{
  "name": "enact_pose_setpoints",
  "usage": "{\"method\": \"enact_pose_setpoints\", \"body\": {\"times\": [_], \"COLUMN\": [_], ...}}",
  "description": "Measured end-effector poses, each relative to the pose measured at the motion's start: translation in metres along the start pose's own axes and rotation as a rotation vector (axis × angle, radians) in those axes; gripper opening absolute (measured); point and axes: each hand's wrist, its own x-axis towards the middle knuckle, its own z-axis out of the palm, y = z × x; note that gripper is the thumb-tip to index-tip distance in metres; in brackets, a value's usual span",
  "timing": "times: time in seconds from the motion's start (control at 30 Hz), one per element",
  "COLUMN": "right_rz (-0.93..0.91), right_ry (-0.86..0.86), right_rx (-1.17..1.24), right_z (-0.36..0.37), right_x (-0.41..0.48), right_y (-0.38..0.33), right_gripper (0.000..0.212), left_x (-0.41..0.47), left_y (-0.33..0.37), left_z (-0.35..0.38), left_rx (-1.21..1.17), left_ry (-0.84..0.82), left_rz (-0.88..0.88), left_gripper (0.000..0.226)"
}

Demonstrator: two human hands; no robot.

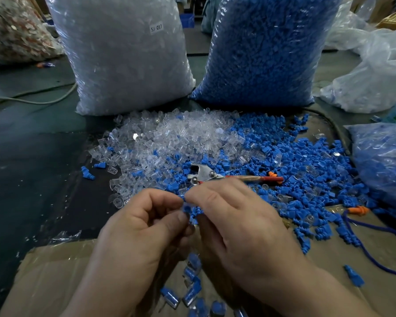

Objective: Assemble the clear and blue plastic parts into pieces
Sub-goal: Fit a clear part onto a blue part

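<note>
My left hand (144, 227) and my right hand (236, 220) meet in the middle of the view, fingers curled, and pinch small blue plastic parts (189, 210) between the fingertips; whether a clear part is among them is hidden. Beyond the hands lies a heap of loose clear parts (169, 140) and, to its right, a heap of loose blue parts (306, 170). Several joined clear-and-blue pieces (191, 284) lie on the cardboard (55, 271) under my wrists.
A big bag of clear parts (124, 56) and a big bag of blue parts (268, 51) stand at the back. A metal tool with a red handle (215, 176) lies just beyond my fingers. Another bag of blue parts (384, 161), orange pieces (358, 210) and a blue cord (375, 229) lie to the right.
</note>
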Motion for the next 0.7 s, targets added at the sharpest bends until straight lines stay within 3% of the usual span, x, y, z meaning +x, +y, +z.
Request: {"method": "enact_pose_setpoints", "body": {"times": [0.13, 0.27, 0.53, 0.7], "right_rz": [0.355, 0.423, 0.427, 0.348], "right_ry": [-0.264, -0.402, -0.363, -0.132], "right_rx": [-0.334, -0.456, -0.412, -0.131], "right_z": [-0.005, -0.006, -0.007, -0.02], "right_x": [0.003, 0.0, 0.01, 0.006], "right_y": [0.026, 0.042, 0.042, 0.035], "right_gripper": [0.071, 0.07, 0.055, 0.056], "left_x": [0.002, 0.002, 0.003, 0.004], "left_y": [0.004, 0.008, 0.007, 0.014], "left_z": [-0.001, -0.003, -0.005, -0.011], "left_rx": [-0.105, -0.023, 0.059, -0.039], "left_ry": [0.047, 0.028, 0.001, 0.075], "left_rz": [-0.096, -0.069, -0.025, 0.015], "left_gripper": [0.013, 0.01, 0.027, 0.013]}}
